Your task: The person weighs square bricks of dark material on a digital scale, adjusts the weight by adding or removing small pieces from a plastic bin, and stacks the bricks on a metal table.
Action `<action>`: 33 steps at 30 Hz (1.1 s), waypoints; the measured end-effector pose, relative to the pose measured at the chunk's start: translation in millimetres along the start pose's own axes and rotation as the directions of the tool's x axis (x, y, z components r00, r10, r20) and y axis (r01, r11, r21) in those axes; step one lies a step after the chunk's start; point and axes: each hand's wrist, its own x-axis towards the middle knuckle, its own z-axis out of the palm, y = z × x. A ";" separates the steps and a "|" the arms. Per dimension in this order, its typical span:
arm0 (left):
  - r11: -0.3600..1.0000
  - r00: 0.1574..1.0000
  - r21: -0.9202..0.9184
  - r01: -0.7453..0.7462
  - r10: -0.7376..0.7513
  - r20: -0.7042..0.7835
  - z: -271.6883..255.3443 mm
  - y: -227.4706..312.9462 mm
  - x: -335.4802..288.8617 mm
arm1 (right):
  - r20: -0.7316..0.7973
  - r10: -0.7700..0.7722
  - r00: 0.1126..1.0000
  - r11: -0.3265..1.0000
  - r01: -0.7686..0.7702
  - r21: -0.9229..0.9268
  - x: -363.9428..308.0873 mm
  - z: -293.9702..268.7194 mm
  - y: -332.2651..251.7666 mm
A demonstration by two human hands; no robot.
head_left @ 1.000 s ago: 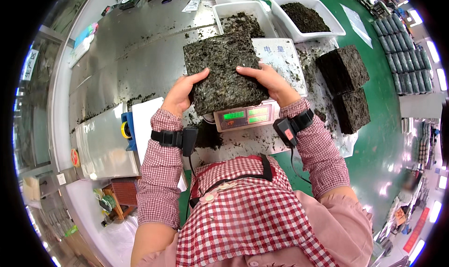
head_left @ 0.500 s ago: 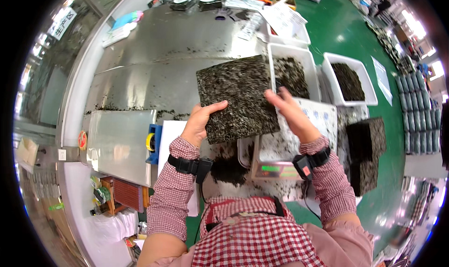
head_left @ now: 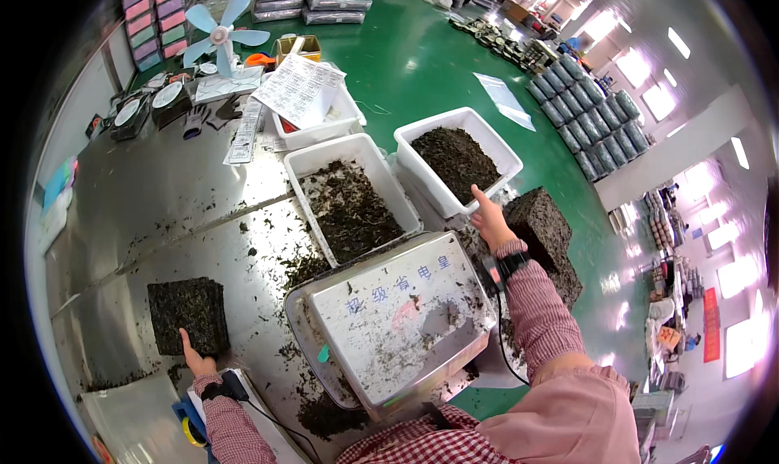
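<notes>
My left hand [head_left: 197,358] grips the near edge of a square stack of dark seaweed sheets [head_left: 187,310] at the left of the steel table; the thumb lies on top and the other fingers are hidden. My right hand [head_left: 490,222] is held out to the right with a finger extended and nothing seen in it. It is at the near corner of a white bin [head_left: 517,162] filled with dark seaweed bits. Just right of that hand stand tall blocks of stacked seaweed sheets [head_left: 545,235].
A scale with a metal pan [head_left: 398,318], strewn with crumbs, stands in front of me. Beyond it is another white bin [head_left: 294,168] with seaweed scraps. Papers [head_left: 300,86], a blue fan [head_left: 221,35] and a tape dispenser [head_left: 188,423] are on the steel table [head_left: 182,212].
The seaweed stack has moved from in front of me to the table's left, in my left hand. My right hand has moved away to the right. The view has turned right.
</notes>
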 end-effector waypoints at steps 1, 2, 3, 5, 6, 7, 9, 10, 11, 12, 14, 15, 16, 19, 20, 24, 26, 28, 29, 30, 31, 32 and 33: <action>0.872 0.946 0.369 -0.323 0.286 0.152 -1.0 -3.0 -6.0 | 0.108 0.141 0.984 0.982 -0.153 0.110 11.8 0.6 1.9; 0.740 0.925 0.559 -0.375 0.341 0.168 2.3 0.3 -8.8 | 0.159 0.192 0.969 0.970 -0.212 0.121 22.2 2.0 2.6; 0.593 0.909 0.706 -0.387 0.373 0.185 5.5 2.8 -16.0 | 0.184 0.217 0.959 0.952 -0.250 0.178 31.0 6.0 4.7; 0.508 0.896 0.784 -0.358 0.422 0.135 17.3 11.2 -30.1 | 0.070 0.185 0.980 0.924 -0.198 0.327 43.2 11.4 9.8; 0.493 0.878 0.781 -0.383 0.458 0.141 21.8 16.9 -39.0 | 0.026 0.145 0.989 0.936 -0.146 0.320 47.1 12.9 11.1; 0.475 0.859 0.775 -0.417 0.486 0.164 25.0 23.3 -48.4 | -0.081 0.166 0.983 0.936 -0.132 0.325 48.3 13.9 12.8; 0.969 0.924 0.245 0.040 0.057 -0.378 43.9 45.1 -49.8 | -0.118 0.094 0.989 0.914 -0.039 0.403 44.2 10.9 12.3; 0.964 0.892 0.264 0.040 0.084 -0.444 50.4 51.1 -58.2 | -0.102 0.013 0.995 0.954 0.018 0.298 39.0 7.7 8.9; 0.920 0.851 0.386 0.064 0.151 -0.502 52.3 58.0 -70.5 | -0.097 -0.063 0.993 0.979 0.081 0.190 32.5 1.2 2.7; 0.865 0.741 0.494 -0.081 0.384 -0.551 62.9 60.4 -82.7 | -0.151 -0.184 0.971 0.974 0.201 0.106 22.4 -1.3 -4.5; 0.743 0.616 0.572 -0.348 0.641 -0.458 74.6 63.4 -126.5 | -0.023 -0.344 0.939 0.935 0.345 0.081 -3.2 -10.8 -24.9; 0.722 0.642 0.493 -0.485 0.677 -0.360 79.9 65.9 -154.0 | 0.023 -0.385 0.923 0.922 0.383 0.051 -18.2 -16.4 -38.9; 0.710 0.679 0.369 -0.600 0.696 -0.236 84.8 69.1 -186.1 | 0.099 -0.448 0.889 0.889 0.431 0.154 -39.7 -19.8 -48.1; 0.604 0.636 0.229 -0.763 0.766 0.099 97.6 72.7 -298.5 | 0.393 -0.491 0.778 0.870 0.414 0.267 -110.2 -24.3 -73.3; 0.675 0.696 0.177 -0.717 0.706 0.128 103.9 76.6 -331.8 | 0.487 -0.447 0.750 0.894 0.371 0.249 -136.0 -27.0 -75.0; 0.734 0.730 0.089 -0.673 0.640 0.240 90.7 80.8 -464.8 | 0.796 -0.310 0.520 0.945 0.263 0.196 -240.2 -33.8 -47.9; 0.817 0.804 0.052 -0.574 0.549 0.229 65.2 74.8 -515.8 | 0.913 -0.190 0.362 0.964 0.247 0.103 -284.3 -38.6 -15.5; 0.816 0.861 0.280 -0.505 0.497 0.104 24.0 54.8 -569.2 | 0.974 -0.121 0.193 0.930 0.366 0.043 -325.2 -41.3 25.1; 0.777 0.864 0.407 -0.481 0.499 0.069 1.1 41.5 -593.6 | 0.988 -0.028 0.151 0.935 0.354 -0.028 -347.6 -43.1 49.1; 0.708 0.843 0.550 -0.442 0.538 -0.014 -18.6 25.5 -610.6 | 0.997 -0.021 0.073 0.860 0.511 -0.019 -363.6 -50.8 70.0; 0.657 0.807 0.610 -0.444 0.588 -0.047 -41.3 2.4 -635.3 | 0.999 0.049 0.001 0.853 0.520 -0.043 -380.9 -54.3 91.4; 0.732 0.864 0.611 -0.302 0.481 -0.149 -64.2 -18.0 -658.4 | 0.999 0.013 -0.043 0.794 0.608 0.016 -399.8 -56.3 113.4; 0.773 0.891 0.606 -0.186 0.393 -0.228 -86.8 -39.2 -680.1 | 0.992 0.009 -0.123 0.751 0.656 0.075 -414.2 -59.7 133.1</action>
